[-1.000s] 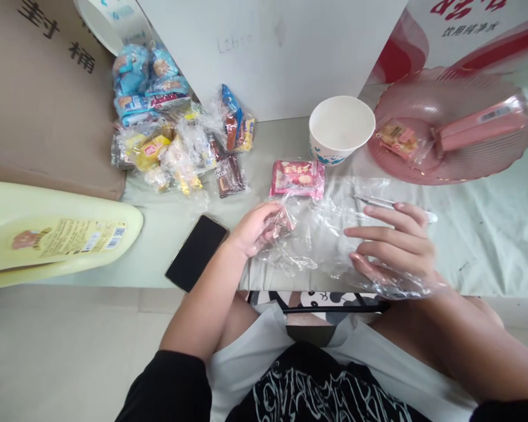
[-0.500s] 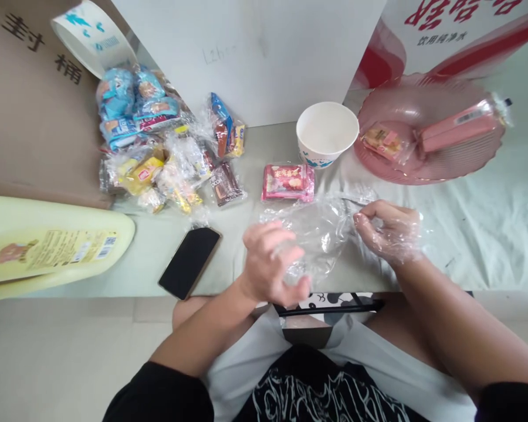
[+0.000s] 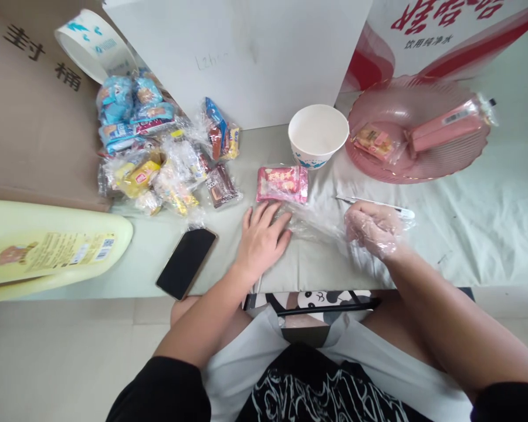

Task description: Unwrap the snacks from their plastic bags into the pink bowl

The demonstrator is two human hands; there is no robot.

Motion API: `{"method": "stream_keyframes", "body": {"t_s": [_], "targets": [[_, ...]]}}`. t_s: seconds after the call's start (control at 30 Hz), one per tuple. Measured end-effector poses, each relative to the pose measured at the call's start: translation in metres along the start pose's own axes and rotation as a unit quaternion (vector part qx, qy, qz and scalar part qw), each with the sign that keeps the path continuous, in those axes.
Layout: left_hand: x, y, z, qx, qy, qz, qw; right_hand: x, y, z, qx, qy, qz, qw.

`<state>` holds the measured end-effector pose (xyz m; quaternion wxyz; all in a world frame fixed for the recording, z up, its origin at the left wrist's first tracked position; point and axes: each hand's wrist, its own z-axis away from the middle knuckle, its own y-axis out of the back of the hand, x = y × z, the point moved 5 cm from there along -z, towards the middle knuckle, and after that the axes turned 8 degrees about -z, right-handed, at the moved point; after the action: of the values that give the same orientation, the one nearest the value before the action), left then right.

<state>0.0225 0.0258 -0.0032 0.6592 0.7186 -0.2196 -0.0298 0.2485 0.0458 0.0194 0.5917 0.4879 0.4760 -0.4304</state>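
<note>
At the left fingertips: left hand (image 3: 263, 243) palm down, fingers spread, looks flat on the green cloth (image 3: 229, 258), nothing gripped. Plastic film (image 3: 319, 221) starts just beside them and runs from 2 o'clock round to the right hand (image 3: 373, 227) at 3. Right fingers curled under, film bunched over them; can't tell if they grip it or are just wrapped in it.

Film handling, my read: near weightless, limp, slippery, clings, tears easily. Best hold is the gathered part by the right fist; a loose edge will slide.

Pink packet (image 3: 282, 183) at the left hand's 1 o'clock, film against its near edge. Probably light, glossy, maybe brittle inside; take it by the short ends, no squeezing the middle.

Slim white tool (image 3: 398, 208) passes at 12 from the right hand, dark tip pointing about 9. Tip could snag film.

Further out, from the left hand: cocoa-brown packet (image 3: 221, 186) at 11, snack pile (image 3: 145, 170) at 10, phone (image 3: 187, 264) between 8 and 9. From the right hand: paper bowl (image 3: 319, 130) at 11, pink bowl (image 3: 460, 151) at 1.
</note>
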Motion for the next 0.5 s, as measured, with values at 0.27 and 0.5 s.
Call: {"method": "stream_keyframes", "body": {"t_s": [0.27,0.5], "targets": [[-0.017,0.043,0.005,0.206,-0.039,0.241,0.948,0.0,0.023,-0.004,0.126,0.198,0.178,0.956],[-0.033,0.048,0.005,0.197,0.012,0.293,0.936,-0.016,0.014,0.002,0.009,0.34,0.154,0.928]]}}
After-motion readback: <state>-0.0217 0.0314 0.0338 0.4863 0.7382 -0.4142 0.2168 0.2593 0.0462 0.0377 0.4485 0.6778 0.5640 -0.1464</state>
